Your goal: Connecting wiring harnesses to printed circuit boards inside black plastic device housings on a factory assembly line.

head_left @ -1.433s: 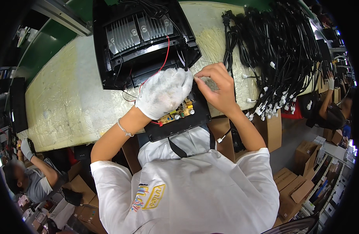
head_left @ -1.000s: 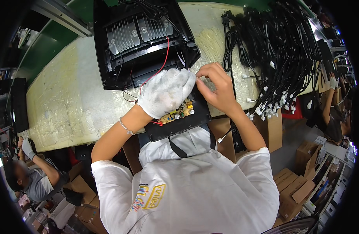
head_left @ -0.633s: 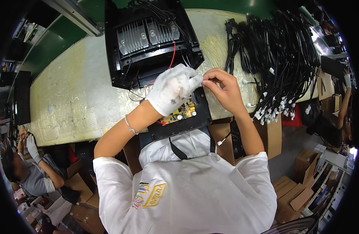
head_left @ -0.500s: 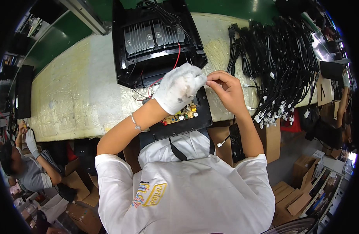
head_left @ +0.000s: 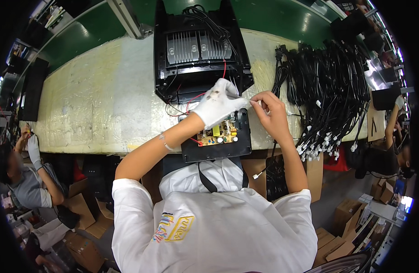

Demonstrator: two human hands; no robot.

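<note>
My left hand (head_left: 220,104), in a white glove with dark smudges, is closed over the circuit board (head_left: 221,136). Its fingers and thumb point right and come together around something thin that I cannot make out. Just beside the glove's tip, my bare right hand (head_left: 272,116) pinches its thumb and forefinger together; what lies in the pinch is too small to name. The board, with yellow and white components, sits on a black panel (head_left: 191,152) at the table's near edge. Red and dark wires run from it to a black housing (head_left: 166,86) with finned metal heat sinks (head_left: 182,48).
A heap of black power cords (head_left: 328,82) with white connectors covers the table's right side. A coiled black cable (head_left: 205,20) lies on the housing. A metal post (head_left: 125,18) stands at the back left. Cardboard boxes (head_left: 316,177) are under the table. Co-workers sit at both sides.
The whole view has shifted, so the table and housing appear farther right. The gloved left hand has turned and its thumb now reaches rightward; more of the circuit board shows. My right hand keeps its pinch.
</note>
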